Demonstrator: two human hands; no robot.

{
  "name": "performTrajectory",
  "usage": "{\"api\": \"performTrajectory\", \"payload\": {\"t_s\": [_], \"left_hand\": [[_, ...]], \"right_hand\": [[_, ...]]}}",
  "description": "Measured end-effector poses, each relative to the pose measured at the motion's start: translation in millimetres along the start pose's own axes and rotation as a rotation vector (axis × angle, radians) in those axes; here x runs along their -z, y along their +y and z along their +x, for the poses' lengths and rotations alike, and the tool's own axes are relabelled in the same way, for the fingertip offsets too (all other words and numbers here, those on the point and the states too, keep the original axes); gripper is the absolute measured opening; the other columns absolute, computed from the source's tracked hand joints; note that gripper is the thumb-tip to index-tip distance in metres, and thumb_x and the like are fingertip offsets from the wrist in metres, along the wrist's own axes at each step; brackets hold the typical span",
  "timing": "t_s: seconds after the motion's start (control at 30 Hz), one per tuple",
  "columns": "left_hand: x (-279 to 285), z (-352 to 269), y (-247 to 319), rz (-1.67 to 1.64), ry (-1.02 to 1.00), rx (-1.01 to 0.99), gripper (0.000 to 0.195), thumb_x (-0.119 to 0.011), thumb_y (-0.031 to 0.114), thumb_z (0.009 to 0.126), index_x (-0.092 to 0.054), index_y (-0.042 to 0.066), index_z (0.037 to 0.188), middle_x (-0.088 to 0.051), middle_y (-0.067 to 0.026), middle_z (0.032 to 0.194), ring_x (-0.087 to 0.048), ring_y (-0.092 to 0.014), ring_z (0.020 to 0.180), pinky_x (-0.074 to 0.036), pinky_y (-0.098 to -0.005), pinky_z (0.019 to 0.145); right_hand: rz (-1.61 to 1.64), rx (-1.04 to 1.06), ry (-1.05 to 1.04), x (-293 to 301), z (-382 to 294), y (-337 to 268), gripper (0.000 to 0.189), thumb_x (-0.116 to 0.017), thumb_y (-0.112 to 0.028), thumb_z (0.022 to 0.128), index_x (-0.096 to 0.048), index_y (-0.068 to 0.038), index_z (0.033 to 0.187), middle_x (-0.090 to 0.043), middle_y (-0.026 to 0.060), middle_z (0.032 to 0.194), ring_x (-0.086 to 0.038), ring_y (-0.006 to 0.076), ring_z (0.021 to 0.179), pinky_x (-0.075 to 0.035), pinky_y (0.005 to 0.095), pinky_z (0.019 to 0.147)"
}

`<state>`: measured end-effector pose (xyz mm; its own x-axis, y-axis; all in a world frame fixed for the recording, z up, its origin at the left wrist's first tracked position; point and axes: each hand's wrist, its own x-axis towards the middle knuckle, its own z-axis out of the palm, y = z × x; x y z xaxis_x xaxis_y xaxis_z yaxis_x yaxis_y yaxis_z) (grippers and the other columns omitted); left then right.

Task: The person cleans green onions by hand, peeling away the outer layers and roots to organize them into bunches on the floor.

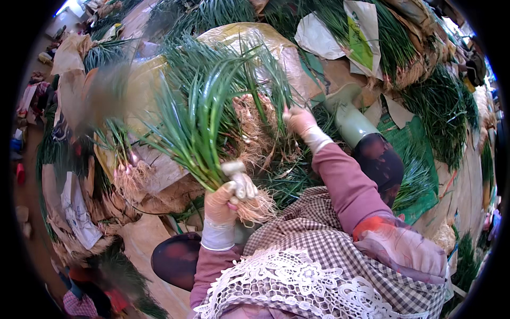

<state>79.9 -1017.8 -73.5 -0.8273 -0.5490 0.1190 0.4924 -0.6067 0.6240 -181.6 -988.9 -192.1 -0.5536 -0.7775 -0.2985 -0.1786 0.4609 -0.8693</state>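
My left hand (225, 199), in a pale glove, grips a bunch of long-leaved allium plants (203, 131), such as green garlic or spring onions. Their green leaves fan up and to the left, while the pale roots (257, 205) hang out on the right of the fist. Farther forward, my gloved right hand (301, 121) is closed around the pinkish base of a few thin stalks (281, 89). Between and beyond the hands lies a heap of the same plants, its tangled root ends (253, 123) facing me.
A smaller rooted bunch (129, 171) lies at left on yellowish plastic sacking (155, 91). Loose leaves (291, 183) cover the ground before my checked apron (291, 235). My boot (350, 119) stands at right beside a green woven sack (414, 139). More bundles (442, 115) lie around; a person (81, 299) is at lower left.
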Motion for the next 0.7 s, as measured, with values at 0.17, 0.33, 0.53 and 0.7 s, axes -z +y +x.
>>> {"api": "performTrajectory", "payload": {"t_s": [0.17, 0.33, 0.53, 0.7], "left_hand": [[16, 3, -2, 0.122, 0.357, 0.185, 0.033, -0.04, 0.01, 0.082, -0.042, -0.01, 0.108, -0.052, -0.0079, 0.066, -0.053, -0.02, 0.069, -0.048, -0.0343, 0.065], [38, 0, -35, 0.205, 0.489, 0.292, 0.023, -0.048, 0.009, 0.08, -0.054, -0.006, 0.096, -0.058, -0.0114, 0.076, -0.055, -0.013, 0.061, -0.044, -0.0199, 0.053], [37, -10, -55, 0.343, 0.545, 0.346, 0.019, -0.052, 0.013, 0.08, -0.058, -0.003, 0.088, -0.055, -0.0053, 0.063, -0.05, -0.012, 0.051, -0.046, -0.0236, 0.053], [34, -17, -54, 0.252, 0.608, 0.334, 0.022, -0.051, 0.02, 0.081, -0.056, -0.002, 0.082, -0.054, -0.0064, 0.065, -0.052, -0.015, 0.055, -0.048, -0.0279, 0.059]], "right_hand": [[0.067, 0.14, -0.133, 13, -43, -57, 0.022, -0.054, -0.023, 0.08, -0.056, -0.002, 0.088, -0.052, 0.0, 0.066, -0.045, 0.0088, 0.056, -0.038, 0.0245, 0.052], [-0.319, 0.657, -0.253, -32, -112, -56, 0.024, -0.054, -0.026, 0.077, -0.055, -0.009, 0.094, -0.057, 0.0136, 0.074, -0.055, 0.028, 0.066, -0.044, 0.0323, 0.059], [0.213, -0.112, -0.56, -23, -84, -41, 0.029, -0.052, -0.033, 0.079, -0.055, -0.005, 0.084, -0.05, -0.0015, 0.062, -0.043, 0.0058, 0.051, -0.035, 0.0185, 0.046], [0.507, 0.174, -0.149, -81, -97, -60, 0.025, -0.054, -0.026, 0.08, -0.056, -0.002, 0.076, -0.05, -0.0013, 0.058, -0.041, 0.0075, 0.05, -0.035, 0.022, 0.046]]}}
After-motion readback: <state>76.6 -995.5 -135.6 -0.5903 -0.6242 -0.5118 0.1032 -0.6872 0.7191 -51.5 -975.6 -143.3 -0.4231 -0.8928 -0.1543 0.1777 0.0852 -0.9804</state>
